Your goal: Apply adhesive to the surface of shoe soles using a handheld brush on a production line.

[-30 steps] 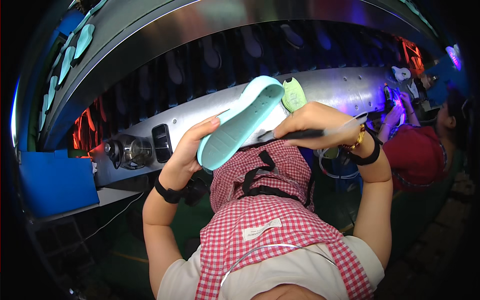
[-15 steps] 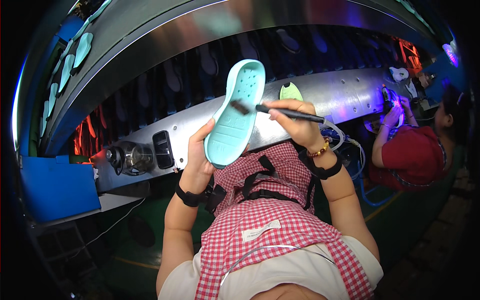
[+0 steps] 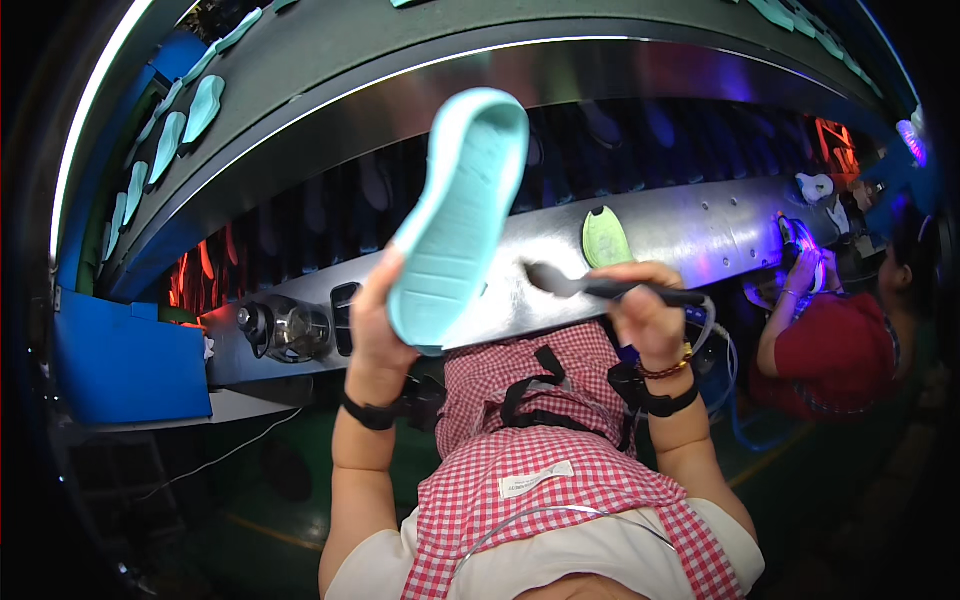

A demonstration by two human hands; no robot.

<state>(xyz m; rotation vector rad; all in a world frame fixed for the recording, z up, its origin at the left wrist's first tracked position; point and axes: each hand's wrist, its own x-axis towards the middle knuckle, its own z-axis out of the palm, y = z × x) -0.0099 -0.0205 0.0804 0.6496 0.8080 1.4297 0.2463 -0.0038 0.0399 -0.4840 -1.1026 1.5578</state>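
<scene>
My left hand (image 3: 375,325) is closed round the heel end of a turquoise shoe sole (image 3: 460,220), held tilted above the metal bench with its hollow inner side facing me. My right hand (image 3: 648,318) grips the black handle of a brush (image 3: 572,285) with dark, motion-blurred bristles. A pale hose trails from the handle's rear end. The bristles are to the right of the sole, apart from it. Just beyond the brush, a lime-green rounded piece (image 3: 605,240) with a dark notch at its far end lies on the bench.
A glass jug (image 3: 290,330) and a black tray (image 3: 344,315) stand left on the bench (image 3: 680,235), by a blue box (image 3: 130,355). Beyond, a conveyor belt (image 3: 330,55) carries turquoise soles above dark racks with an orange glow. A person in red (image 3: 825,355) works at right under purple light.
The brush has come off the sole's inside and moved right and toward me. My left hand has shifted the sole slightly left and turned it. The view has moved a little.
</scene>
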